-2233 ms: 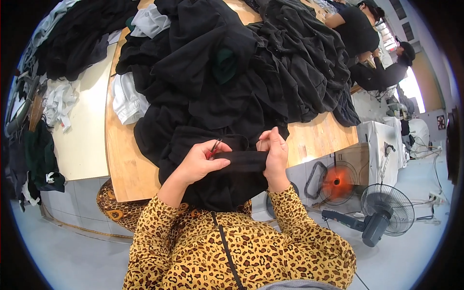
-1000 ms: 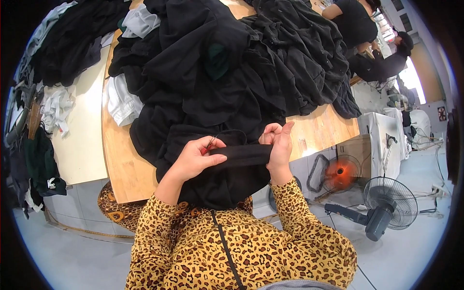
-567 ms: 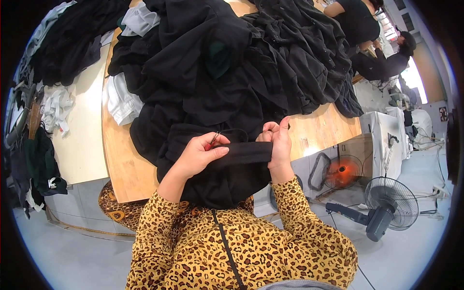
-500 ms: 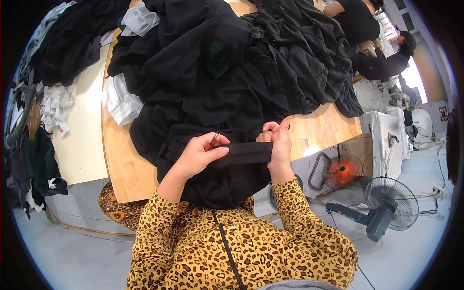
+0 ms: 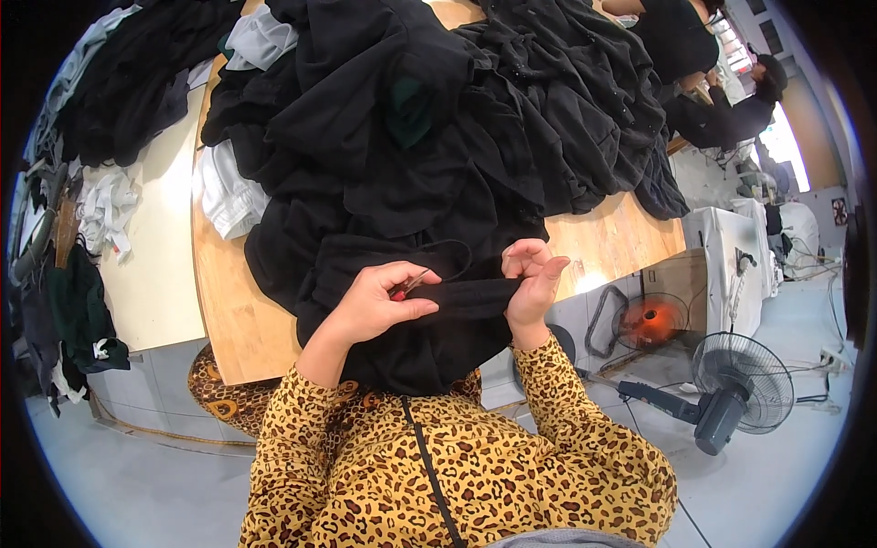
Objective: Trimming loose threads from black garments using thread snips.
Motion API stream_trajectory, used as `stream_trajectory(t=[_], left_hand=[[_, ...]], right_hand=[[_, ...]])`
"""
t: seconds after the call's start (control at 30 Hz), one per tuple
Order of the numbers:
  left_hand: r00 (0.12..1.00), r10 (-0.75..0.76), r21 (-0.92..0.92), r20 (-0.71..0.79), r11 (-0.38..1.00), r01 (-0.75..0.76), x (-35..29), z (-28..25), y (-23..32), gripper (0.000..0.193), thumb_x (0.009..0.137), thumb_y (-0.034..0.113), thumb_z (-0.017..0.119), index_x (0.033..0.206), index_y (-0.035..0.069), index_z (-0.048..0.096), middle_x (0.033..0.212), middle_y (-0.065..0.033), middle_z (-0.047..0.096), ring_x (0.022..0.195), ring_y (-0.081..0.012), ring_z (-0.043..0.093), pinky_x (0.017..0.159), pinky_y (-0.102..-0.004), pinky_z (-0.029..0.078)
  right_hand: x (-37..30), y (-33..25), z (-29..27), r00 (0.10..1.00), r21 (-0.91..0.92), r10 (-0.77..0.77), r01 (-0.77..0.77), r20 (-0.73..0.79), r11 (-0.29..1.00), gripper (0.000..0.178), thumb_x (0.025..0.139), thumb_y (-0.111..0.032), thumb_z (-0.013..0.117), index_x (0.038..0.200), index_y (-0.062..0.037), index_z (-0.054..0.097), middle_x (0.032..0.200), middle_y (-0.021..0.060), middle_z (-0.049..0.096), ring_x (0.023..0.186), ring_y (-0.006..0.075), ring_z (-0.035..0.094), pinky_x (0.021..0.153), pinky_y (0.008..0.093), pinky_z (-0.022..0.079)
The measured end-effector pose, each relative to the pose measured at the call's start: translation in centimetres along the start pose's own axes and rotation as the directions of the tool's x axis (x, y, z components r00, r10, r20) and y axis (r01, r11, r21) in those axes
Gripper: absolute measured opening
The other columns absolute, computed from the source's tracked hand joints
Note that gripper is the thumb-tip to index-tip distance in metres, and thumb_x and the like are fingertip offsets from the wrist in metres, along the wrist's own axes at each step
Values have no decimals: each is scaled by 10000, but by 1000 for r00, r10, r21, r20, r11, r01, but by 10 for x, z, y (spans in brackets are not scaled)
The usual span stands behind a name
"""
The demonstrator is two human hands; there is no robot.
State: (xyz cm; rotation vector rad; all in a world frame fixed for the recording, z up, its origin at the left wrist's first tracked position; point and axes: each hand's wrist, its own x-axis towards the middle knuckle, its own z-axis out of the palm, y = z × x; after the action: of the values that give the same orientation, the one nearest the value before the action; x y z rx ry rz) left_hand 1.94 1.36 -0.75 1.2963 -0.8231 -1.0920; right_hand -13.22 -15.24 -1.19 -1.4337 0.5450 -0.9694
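Note:
A folded band of a black garment (image 5: 475,299) is stretched between my two hands, just in front of my body. My left hand (image 5: 370,301) is closed around small red-handled thread snips (image 5: 399,294); their metal tips point up beside the fingers. That hand's thumb and fingertips also meet the near end of the band. At the band's other end, my right hand (image 5: 534,290) grips the cloth, its fingers curled and its thumb out to the right. A thin dark loop (image 5: 466,251) of the cloth or a cord arches above the band.
A heap of black garments (image 5: 402,119) covers much of the wooden table (image 5: 612,242). White cloth (image 5: 228,187) lies at its left side. A pale table (image 5: 151,274) stands farther left. Fans (image 5: 731,393) are on the floor at right. Two people (image 5: 681,41) work at the upper right.
My right thumb has swung outward to the right, and its fingers have opened a little. The band sits slightly lower; the left hand has turned slightly with the snips.

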Motion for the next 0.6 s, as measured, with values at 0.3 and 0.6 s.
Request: stream_trajectory(t=[0.3, 0.6], left_hand=[[997, 53, 54, -51, 997, -50, 1, 0, -5, 312, 720, 73, 779, 1004, 18, 661, 786, 60, 553, 648, -17, 417, 597, -173, 364], [979, -27, -58, -203, 998, 15, -1, -12, -17, 261, 762, 49, 745, 1007, 31, 655, 838, 67, 602, 676, -6, 441, 620, -172, 391]], right_hand=[[4, -4, -6, 969, -104, 88, -66, 232, 992, 514, 1004, -412, 334, 884, 16, 593, 612, -17, 454, 556, 47, 388, 520, 206, 290], [13, -27, -17, 677, -363, 553, -419, 486, 832, 230, 778, -88, 738, 957, 29, 652, 858, 16, 665, 792, 51, 575, 723, 205, 464]])
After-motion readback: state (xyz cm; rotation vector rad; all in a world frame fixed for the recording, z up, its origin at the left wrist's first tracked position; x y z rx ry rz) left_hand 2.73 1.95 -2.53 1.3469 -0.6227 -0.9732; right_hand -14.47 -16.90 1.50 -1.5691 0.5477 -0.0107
